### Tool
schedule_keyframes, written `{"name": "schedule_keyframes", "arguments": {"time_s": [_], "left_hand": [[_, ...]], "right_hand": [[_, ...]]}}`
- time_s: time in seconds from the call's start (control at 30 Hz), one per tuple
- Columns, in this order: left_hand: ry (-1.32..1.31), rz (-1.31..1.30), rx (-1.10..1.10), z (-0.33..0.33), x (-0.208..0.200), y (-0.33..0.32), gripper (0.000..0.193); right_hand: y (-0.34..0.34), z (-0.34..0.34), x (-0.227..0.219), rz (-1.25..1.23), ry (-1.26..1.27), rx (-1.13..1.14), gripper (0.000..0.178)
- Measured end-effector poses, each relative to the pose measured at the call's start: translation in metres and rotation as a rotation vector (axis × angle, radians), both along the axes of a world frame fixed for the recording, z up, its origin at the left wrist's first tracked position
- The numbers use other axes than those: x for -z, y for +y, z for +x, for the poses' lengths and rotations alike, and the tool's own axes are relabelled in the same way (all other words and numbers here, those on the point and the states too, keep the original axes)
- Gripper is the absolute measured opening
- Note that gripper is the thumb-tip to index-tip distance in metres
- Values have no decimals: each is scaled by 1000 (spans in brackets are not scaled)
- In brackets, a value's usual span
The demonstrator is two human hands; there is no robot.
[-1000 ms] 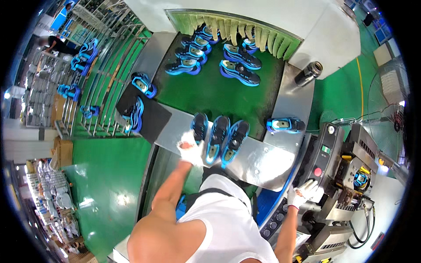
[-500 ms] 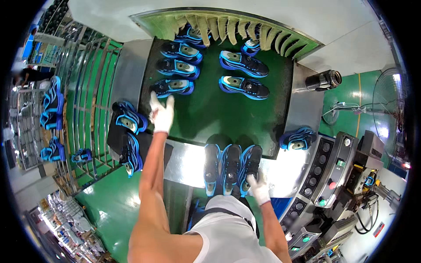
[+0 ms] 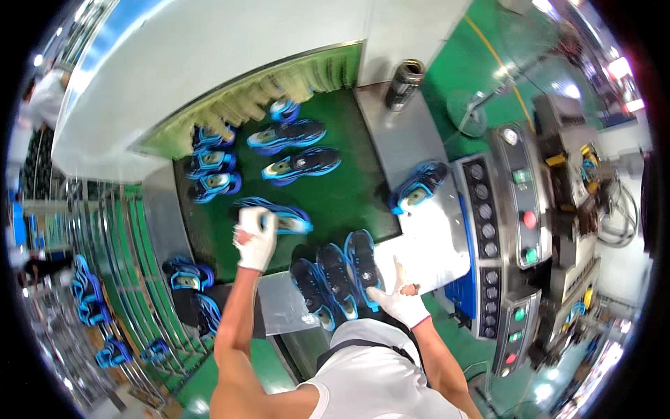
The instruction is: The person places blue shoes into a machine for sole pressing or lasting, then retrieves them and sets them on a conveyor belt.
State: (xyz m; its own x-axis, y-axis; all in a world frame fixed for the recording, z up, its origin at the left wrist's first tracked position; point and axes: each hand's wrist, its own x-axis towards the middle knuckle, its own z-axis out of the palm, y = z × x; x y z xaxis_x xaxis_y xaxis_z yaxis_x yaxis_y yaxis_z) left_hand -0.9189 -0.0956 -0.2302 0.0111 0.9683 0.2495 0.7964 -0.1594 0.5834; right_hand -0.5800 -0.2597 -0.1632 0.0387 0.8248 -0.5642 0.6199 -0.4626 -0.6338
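Note:
My left hand (image 3: 257,239), in a white glove, is closed on one end of a black and blue sneaker (image 3: 289,218) over the green conveyor belt (image 3: 328,202). Motion blurs that shoe slightly. At the near edge stand three matching sneakers side by side: a left one (image 3: 311,288), a middle one (image 3: 336,278) and a right one (image 3: 361,260). Also gloved, my right hand (image 3: 401,300) is open beside the right one, fingers apart and fingertips at its heel end. Deeper on the belt lie two sneakers, the nearer one (image 3: 301,165) among them, and a left column of several more (image 3: 215,186).
Fabric strips (image 3: 244,105) hang across the machine opening. On the right ledge are a lone sneaker (image 3: 421,187) and a black canister (image 3: 405,85), with a control panel (image 3: 513,202) beyond. Two sneakers (image 3: 187,274) rest at the left ledge, near a metal rack (image 3: 125,244).
The whole view has turned. My left hand has taken hold of the nearest sneaker of the left column and shifted it away from the others. My right hand has spread its fingers beside the near row.

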Motion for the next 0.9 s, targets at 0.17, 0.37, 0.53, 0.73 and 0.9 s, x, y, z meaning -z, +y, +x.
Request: {"name": "schedule_keyframes", "arguments": {"time_s": [0.17, 0.37, 0.53, 0.73, 0.9], "left_hand": [[-176, -111, 785, 241, -86, -68, 16], [-523, -167, 1489, 455, -191, -170, 34], [-407, 188, 1702, 555, -285, -242, 50], [-547, -518, 1614, 708, -246, -344, 54], [-138, -411, 1499, 866, -197, -411, 70]], "right_hand": [[-14, 47, -23, 478, -432, 39, 79], [-152, 198, -91, 726, -74, 770, 48], [-314, 227, -129, 948, 844, 1459, 47], [-435, 226, -114, 1234, 755, 1934, 28], [-484, 226, -100, 1265, 632, 2245, 25]]}}
